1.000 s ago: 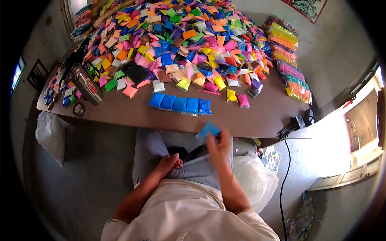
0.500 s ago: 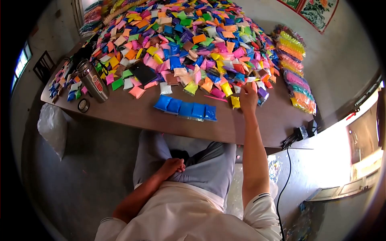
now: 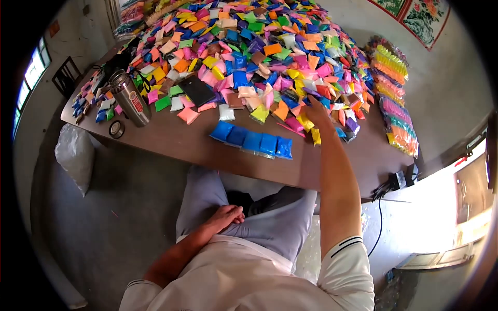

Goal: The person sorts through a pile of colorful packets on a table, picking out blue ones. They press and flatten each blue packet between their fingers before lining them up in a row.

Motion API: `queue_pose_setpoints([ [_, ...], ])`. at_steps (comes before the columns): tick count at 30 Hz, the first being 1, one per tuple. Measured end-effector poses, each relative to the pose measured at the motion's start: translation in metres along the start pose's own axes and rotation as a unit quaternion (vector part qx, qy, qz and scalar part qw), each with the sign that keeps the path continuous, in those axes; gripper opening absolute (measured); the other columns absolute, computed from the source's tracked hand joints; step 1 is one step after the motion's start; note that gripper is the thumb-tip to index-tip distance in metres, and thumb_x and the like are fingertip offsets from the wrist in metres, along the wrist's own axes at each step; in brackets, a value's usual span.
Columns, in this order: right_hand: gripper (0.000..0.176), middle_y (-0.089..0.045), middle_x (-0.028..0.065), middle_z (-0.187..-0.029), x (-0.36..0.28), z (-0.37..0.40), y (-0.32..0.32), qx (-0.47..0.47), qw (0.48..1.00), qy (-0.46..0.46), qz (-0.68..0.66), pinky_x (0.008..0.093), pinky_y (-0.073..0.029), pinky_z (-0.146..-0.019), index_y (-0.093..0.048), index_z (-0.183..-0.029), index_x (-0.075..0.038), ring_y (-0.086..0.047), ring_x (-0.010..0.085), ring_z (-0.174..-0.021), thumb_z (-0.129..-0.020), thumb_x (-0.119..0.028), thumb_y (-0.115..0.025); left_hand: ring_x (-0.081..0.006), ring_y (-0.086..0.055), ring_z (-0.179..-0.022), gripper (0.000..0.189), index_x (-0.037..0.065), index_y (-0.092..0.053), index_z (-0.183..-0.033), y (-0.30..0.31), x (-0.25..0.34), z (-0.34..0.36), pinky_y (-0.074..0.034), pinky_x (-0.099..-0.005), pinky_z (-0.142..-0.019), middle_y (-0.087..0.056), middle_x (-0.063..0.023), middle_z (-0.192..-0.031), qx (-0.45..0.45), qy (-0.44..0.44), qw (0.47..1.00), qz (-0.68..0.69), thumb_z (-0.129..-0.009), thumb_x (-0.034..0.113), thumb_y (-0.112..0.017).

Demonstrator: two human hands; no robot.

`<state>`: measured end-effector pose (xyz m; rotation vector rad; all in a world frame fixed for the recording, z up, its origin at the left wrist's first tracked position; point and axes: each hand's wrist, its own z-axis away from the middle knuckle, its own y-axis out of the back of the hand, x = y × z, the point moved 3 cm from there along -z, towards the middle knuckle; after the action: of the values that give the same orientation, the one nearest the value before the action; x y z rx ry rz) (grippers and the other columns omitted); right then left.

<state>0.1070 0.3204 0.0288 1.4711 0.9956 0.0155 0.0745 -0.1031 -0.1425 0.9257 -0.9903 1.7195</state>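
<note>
The right hand (image 3: 317, 110) is resting at the front of a packet heap (image 3: 244, 59), its fingertips too hidden to tell any grip; the left hand (image 3: 227, 215) is lying curled in the lap (image 3: 270, 228). Packets are looking light, soft and slippery, likely best pinched by a seam. Five blue packets (image 3: 252, 141) are lining the tabletop's (image 3: 176, 137) near edge, brown surface showing toward the near-right corner's cables (image 3: 383, 189).

The person I'm watching wears a creased cream short-sleeved shirt (image 3: 244, 274), two thin dark stripes (image 3: 344, 246) running round the right sleeve (image 3: 348, 272) near its edge. Light grey trousers (image 3: 205, 202) fall in soft folds. Left hand (image 3: 228, 216) and right hand (image 3: 317, 111) are bare.
</note>
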Motion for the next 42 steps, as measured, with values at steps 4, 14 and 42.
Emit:
queue_pose_setpoints([
  [4, 0.044, -0.056, 0.019, -0.114, 0.003, 0.0, 0.0, -0.028, 0.999, -0.002, -0.034, 0.0375, -0.04, -0.09, -0.055, -0.115, -0.009, -0.052, 0.0324, -0.108, -0.074, -0.024, -0.057, -0.0124, -0.058, -0.077, 0.038, -0.001, -0.056, -0.092, 0.0, -0.001, -0.002, -0.048, -0.0235, -0.072, -0.06, -0.0078, -0.084, -0.003, 0.006, 1.0, 0.003, -0.093, 0.035, -0.045],
  [14, 0.036, -0.064, 0.0152, -0.097, 0.016, -0.002, -0.013, 0.07, 0.997, 0.039, 0.0, 0.0367, -0.045, -0.082, -0.062, -0.106, -0.01, -0.059, 0.0327, -0.092, -0.071, -0.019, -0.062, -0.0126, -0.058, -0.07, 0.036, -0.002, -0.057, -0.087, 0.003, -0.007, -0.005, -0.048, -0.0224, -0.065, -0.06, -0.0088, -0.078, 0.008, -0.014, 0.999, 0.048, -0.092, 0.033, -0.047],
  [42, 0.023, -0.058, 0.0008, -0.073, -0.038, 0.326, -0.07, -0.157, 0.722, -0.199, -0.644, 0.0187, -0.044, -0.055, -0.057, -0.101, 0.001, -0.052, 0.0073, -0.058, -0.079, -0.002, -0.057, -0.0148, -0.057, -0.078, 0.054, 0.002, -0.06, -0.08, -0.003, 0.004, -0.002, -0.045, -0.0265, -0.076, -0.062, -0.0087, -0.084, -0.034, 0.021, 0.997, 0.059, -0.088, 0.053, -0.043],
])
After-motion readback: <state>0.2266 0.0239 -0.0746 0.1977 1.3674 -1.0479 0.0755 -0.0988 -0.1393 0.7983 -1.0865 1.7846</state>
